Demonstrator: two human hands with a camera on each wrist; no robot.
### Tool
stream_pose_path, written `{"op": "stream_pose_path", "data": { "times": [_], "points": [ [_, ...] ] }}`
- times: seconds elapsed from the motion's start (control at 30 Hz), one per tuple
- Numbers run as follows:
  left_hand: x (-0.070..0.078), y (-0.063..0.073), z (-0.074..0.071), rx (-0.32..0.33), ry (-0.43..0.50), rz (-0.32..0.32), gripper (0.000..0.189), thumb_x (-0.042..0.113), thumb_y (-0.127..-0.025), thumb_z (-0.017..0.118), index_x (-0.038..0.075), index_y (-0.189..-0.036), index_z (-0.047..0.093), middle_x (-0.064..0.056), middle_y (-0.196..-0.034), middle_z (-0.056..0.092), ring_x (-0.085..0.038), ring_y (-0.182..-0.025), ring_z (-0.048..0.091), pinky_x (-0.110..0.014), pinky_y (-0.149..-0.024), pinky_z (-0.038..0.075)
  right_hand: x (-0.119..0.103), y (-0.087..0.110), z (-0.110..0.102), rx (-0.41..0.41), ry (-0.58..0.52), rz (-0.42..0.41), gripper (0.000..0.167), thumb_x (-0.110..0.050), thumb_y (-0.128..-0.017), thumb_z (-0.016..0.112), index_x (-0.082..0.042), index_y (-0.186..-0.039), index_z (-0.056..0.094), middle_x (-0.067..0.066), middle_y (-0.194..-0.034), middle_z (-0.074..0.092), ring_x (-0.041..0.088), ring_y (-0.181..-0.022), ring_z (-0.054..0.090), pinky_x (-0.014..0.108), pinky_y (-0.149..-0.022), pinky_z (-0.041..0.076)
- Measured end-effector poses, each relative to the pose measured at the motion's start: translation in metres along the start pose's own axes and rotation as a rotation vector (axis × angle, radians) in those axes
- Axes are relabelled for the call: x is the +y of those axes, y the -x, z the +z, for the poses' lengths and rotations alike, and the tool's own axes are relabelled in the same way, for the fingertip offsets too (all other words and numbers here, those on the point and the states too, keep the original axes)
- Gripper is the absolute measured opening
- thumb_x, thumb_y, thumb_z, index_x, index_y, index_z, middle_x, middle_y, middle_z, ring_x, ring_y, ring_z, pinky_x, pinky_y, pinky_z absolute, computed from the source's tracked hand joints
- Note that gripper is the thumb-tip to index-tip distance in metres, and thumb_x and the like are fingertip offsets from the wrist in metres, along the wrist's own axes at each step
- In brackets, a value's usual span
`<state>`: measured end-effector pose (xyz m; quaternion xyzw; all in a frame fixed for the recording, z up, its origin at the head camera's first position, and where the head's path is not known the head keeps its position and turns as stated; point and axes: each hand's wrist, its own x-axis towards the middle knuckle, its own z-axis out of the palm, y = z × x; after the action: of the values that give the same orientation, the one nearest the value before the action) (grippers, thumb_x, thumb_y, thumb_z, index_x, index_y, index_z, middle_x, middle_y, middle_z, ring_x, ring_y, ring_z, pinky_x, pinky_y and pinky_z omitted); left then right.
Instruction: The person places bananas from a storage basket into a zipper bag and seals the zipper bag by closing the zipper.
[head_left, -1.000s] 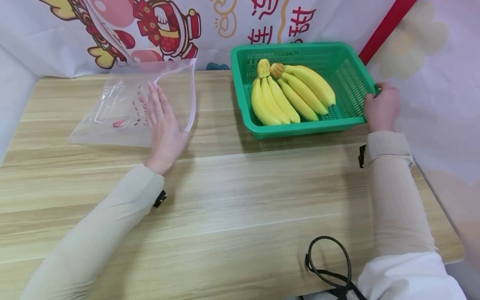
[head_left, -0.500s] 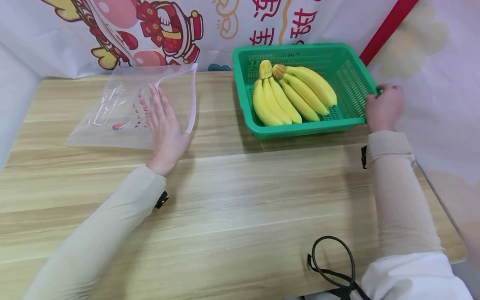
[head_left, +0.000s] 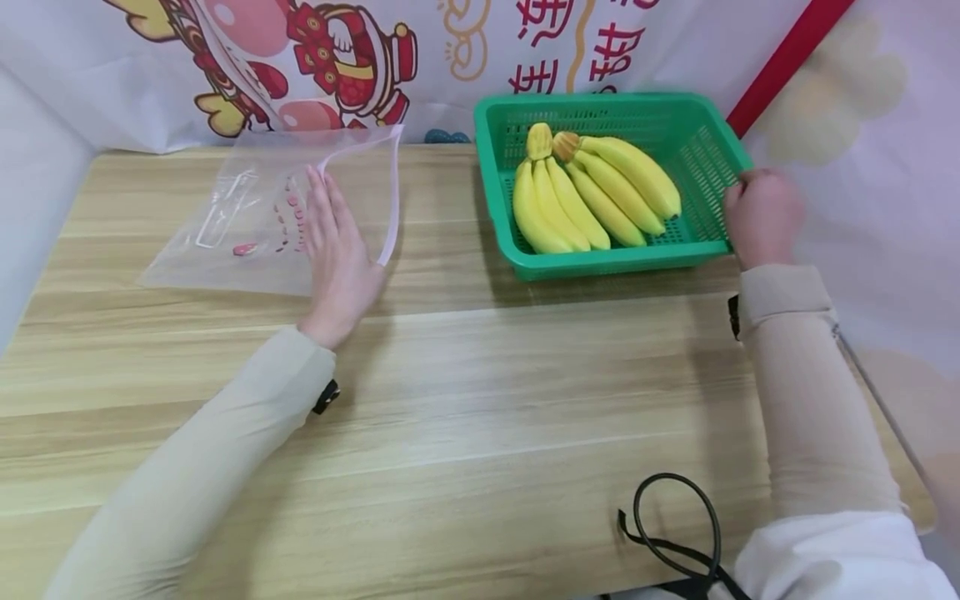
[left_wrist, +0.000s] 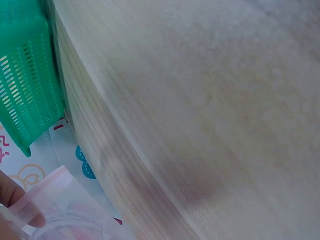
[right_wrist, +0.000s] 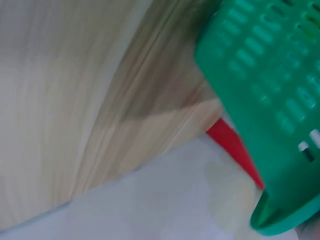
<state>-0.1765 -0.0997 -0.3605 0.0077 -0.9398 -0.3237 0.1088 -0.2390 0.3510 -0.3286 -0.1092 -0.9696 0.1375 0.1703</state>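
Note:
My left hand [head_left: 341,267] lies with straight fingers on a clear zip bag [head_left: 360,196], near its pale pink-edged mouth. In the left wrist view, part of a finger [left_wrist: 12,190] shows by the edge of the bag [left_wrist: 75,220], partly seen through the plastic. My right hand [head_left: 765,218] grips the right end of a green plastic basket [head_left: 622,261]; its fingertips are hidden. Two bunches of bananas sit inside, the left bunch [head_left: 551,208] and the right bunch [head_left: 626,185]. The basket wall [right_wrist: 260,100] fills the right side of the right wrist view.
Both things stand toward the back of a wooden table [head_left: 465,400], against a printed white sheet [head_left: 480,50]. A red strip [head_left: 783,71] runs up behind the basket. A black cable loop [head_left: 678,479] lies at the front edge, near the right sleeve.
The head view has shifted slightly, so everything appears a little farther right. My right hand has turned a little on the basket rim. My left hand stays on the bag.

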Motion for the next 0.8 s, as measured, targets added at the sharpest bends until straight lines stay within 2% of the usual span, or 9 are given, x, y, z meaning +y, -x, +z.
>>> {"op": "stream_pose_path", "data": {
  "times": [0.13, 0.2, 0.27, 0.33, 0.43, 0.5, 0.6, 0.7, 0.8],
  "points": [
    [0.001, 0.000, -0.001, 0.000, 0.001, -0.001, 0.108, 0.002, -0.078, 0.070, 0.002, -0.152, -0.010, -0.011, -0.159, -0.022, -0.033, -0.149, -0.010, -0.054, -0.120, -0.004, -0.008, -0.002, 0.002, -0.060, -0.047, -0.027, 0.046, -0.019, -0.097, 0.033, 0.009, -0.119, 0.062, 0.031, -0.116, 0.062, 0.045, -0.105, 0.056, 0.054, -0.088, 0.045],
    [0.000, -0.001, 0.000, -0.002, 0.001, -0.003, 0.109, 0.002, -0.078, 0.070, 0.002, -0.152, -0.010, -0.011, -0.160, -0.022, -0.033, -0.149, -0.011, -0.054, -0.120, -0.003, -0.013, -0.003, 0.004, -0.107, -0.080, -0.019, 0.050, -0.027, -0.098, 0.033, 0.006, -0.123, 0.060, 0.028, -0.116, 0.064, 0.039, -0.101, 0.057, 0.045, -0.080, 0.047],
    [0.000, -0.001, 0.000, -0.006, -0.001, -0.006, 0.109, 0.003, -0.078, 0.070, 0.002, -0.152, -0.010, -0.011, -0.160, -0.022, -0.032, -0.149, -0.011, -0.054, -0.120, -0.003, -0.019, -0.003, 0.005, -0.154, -0.137, 0.003, 0.054, -0.036, -0.099, 0.033, 0.002, -0.126, 0.060, 0.024, -0.113, 0.064, 0.033, -0.095, 0.055, 0.036, -0.074, 0.044],
    [0.000, 0.000, -0.001, -0.012, -0.003, -0.010, 0.109, 0.001, -0.078, 0.070, 0.003, -0.152, -0.011, -0.010, -0.159, -0.023, -0.031, -0.149, -0.012, -0.053, -0.121, -0.003, -0.027, -0.003, 0.005, -0.236, -0.195, 0.039, 0.061, -0.047, -0.098, 0.031, -0.002, -0.134, 0.053, 0.021, -0.121, 0.060, 0.029, -0.099, 0.051, 0.034, -0.077, 0.041],
    [-0.001, 0.000, -0.001, -0.022, -0.006, -0.017, 0.108, -0.004, -0.078, 0.066, 0.004, -0.152, -0.012, -0.008, -0.159, -0.024, -0.030, -0.149, -0.013, -0.052, -0.121, -0.004, -0.038, -0.003, 0.004, -0.364, -0.250, 0.065, 0.074, -0.057, -0.095, 0.030, -0.004, -0.145, 0.038, 0.021, -0.139, 0.049, 0.033, -0.118, 0.047, 0.045, -0.096, 0.043],
    [-0.001, 0.000, -0.001, -0.026, -0.007, -0.021, 0.108, -0.007, -0.077, 0.065, 0.005, -0.152, -0.012, -0.007, -0.159, -0.025, -0.029, -0.149, -0.013, -0.051, -0.121, -0.004, -0.045, -0.002, 0.005, -0.455, -0.206, 0.038, 0.079, -0.059, -0.094, 0.032, 0.000, -0.147, 0.032, 0.024, -0.145, 0.043, 0.038, -0.125, 0.043, 0.054, -0.104, 0.038],
    [0.001, 0.002, -0.002, -0.027, -0.014, -0.011, 0.108, -0.007, -0.077, 0.065, 0.004, -0.152, -0.012, -0.008, -0.159, -0.025, -0.030, -0.149, -0.013, -0.052, -0.121, -0.002, -0.051, -0.001, 0.008, -0.545, -0.091, -0.027, 0.083, -0.056, -0.094, 0.037, 0.007, -0.146, 0.026, 0.031, -0.143, 0.040, 0.042, -0.123, 0.042, 0.058, -0.104, 0.036],
    [0.005, 0.004, -0.002, -0.030, -0.014, 0.005, 0.106, -0.005, -0.077, 0.065, 0.003, -0.152, -0.010, -0.009, -0.159, -0.023, -0.032, -0.149, -0.012, -0.053, -0.121, 0.000, -0.052, -0.001, 0.010, -0.596, -0.007, -0.058, 0.086, -0.053, -0.092, 0.043, 0.011, -0.146, 0.022, 0.034, -0.138, 0.041, 0.042, -0.116, 0.043, 0.059, -0.101, 0.037],
    [0.009, 0.006, -0.002, -0.042, -0.014, 0.011, 0.104, -0.009, -0.076, 0.062, 0.002, -0.152, -0.010, -0.009, -0.159, -0.023, -0.031, -0.149, -0.012, -0.052, -0.121, 0.000, -0.052, -0.002, 0.011, -0.633, -0.004, -0.055, 0.091, -0.052, -0.090, 0.049, 0.010, -0.148, 0.014, 0.034, -0.139, 0.038, 0.042, -0.116, 0.042, 0.059, -0.103, 0.036]
  ]
}}
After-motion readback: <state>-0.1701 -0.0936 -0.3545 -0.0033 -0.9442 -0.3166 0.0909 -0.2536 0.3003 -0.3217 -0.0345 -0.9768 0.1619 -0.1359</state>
